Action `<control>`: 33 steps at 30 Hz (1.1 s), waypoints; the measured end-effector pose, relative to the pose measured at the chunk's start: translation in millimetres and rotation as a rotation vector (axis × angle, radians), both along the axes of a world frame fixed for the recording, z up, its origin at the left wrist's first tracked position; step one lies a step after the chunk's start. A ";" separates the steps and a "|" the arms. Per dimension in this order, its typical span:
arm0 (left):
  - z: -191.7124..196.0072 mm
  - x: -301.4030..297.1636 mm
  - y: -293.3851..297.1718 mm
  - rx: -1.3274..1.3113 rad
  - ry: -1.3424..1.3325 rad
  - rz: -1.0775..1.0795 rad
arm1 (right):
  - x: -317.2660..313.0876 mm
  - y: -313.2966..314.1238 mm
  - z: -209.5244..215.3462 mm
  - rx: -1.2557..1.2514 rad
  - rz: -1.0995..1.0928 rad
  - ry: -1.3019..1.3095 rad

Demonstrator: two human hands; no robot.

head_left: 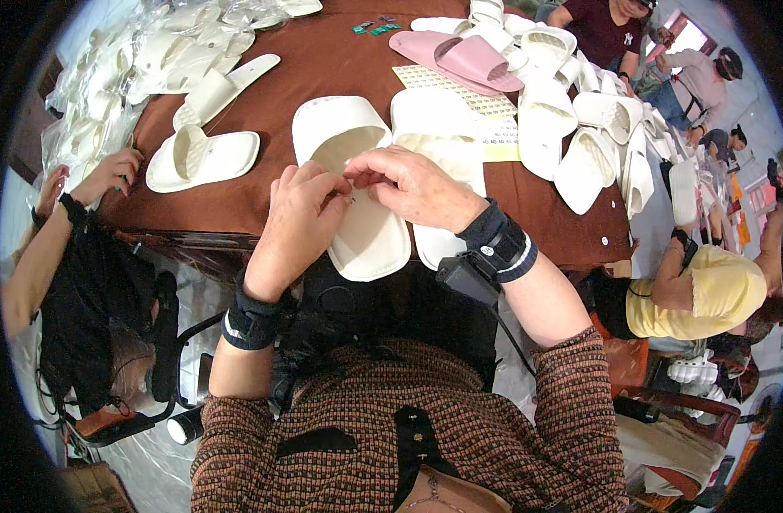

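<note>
Two slippers (pixel 391 171) are laid side by side on the near edge of the surface (pixel 323 60), directly before the person. The left hand (pixel 302 218) and right hand (pixel 413 184) are met over the left one of the pair. To the left, a single slipper (pixel 202 158) is placed, with another (pixel 225 85) behind it. Behind the pair, a sheet of stickers (pixel 460 90) is spread, and a further slipper pair (pixel 456 58) is set partly on it. To the right, a heap of slippers (pixel 597 128) is stacked.
</note>
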State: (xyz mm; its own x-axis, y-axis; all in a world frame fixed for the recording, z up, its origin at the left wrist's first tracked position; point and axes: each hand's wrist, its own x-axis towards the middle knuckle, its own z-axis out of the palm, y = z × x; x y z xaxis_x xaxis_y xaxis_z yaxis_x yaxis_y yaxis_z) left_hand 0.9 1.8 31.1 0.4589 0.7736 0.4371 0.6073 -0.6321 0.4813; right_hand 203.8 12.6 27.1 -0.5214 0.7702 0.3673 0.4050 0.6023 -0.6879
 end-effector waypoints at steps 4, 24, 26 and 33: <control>-0.3 4.8 -0.3 -0.013 0.001 0.028 | 0.9 -1.6 0.5 -0.051 -0.013 0.031; -7.4 13.4 3.8 0.060 0.122 0.047 | -0.2 1.2 -4.2 -0.081 -0.077 0.071; -10.3 12.9 5.3 0.104 0.138 0.050 | -0.4 0.9 -4.3 -0.083 -0.088 0.069; -6.9 4.3 7.6 0.009 0.044 -0.010 | 1.4 2.1 -8.3 -0.054 -0.078 0.109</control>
State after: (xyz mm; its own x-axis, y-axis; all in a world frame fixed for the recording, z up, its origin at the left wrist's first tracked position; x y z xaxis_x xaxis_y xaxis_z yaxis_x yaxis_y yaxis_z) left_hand 5.2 9.4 24.2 0.4854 0.7648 0.4236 0.6211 -0.6427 0.4485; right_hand 205.2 14.7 18.8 -0.4189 0.8268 0.3754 0.3703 0.5331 -0.7607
